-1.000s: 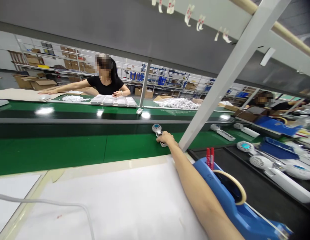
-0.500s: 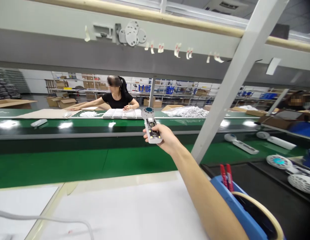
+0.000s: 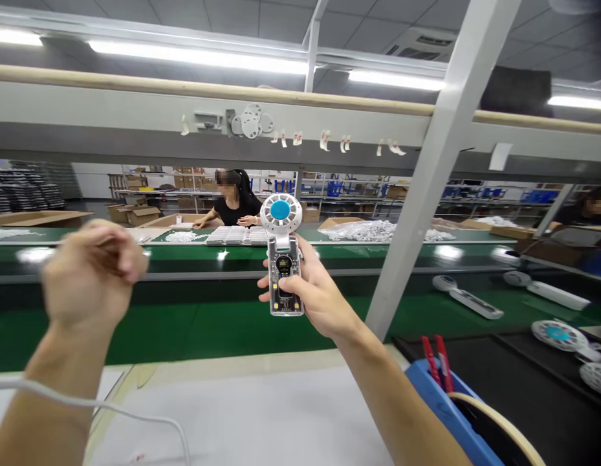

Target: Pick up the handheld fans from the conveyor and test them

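My right hand (image 3: pixel 316 294) is raised over the green conveyor belt (image 3: pixel 184 323) and grips a small handheld fan (image 3: pixel 282 259) upright by its clear handle. The fan has a round white head with a blue centre. My left hand (image 3: pixel 89 272) is lifted at the left, blurred by motion, with its fingers curled inward; whether anything is in them cannot be made out. A white cable (image 3: pixel 101 408) crosses my left forearm.
A white sheet (image 3: pixel 261 421) covers the near bench. A blue tape dispenser (image 3: pixel 455 414) with red pens stands at the right. More fans (image 3: pixel 468 299) lie on the belt and black mat at right. A slanted white post (image 3: pixel 426 188) rises beside my right hand. Another person (image 3: pixel 232 204) works across the line.
My right hand picked the fan up off the belt and brought it up and toward me, now upright. My left hand has come into view at the left.
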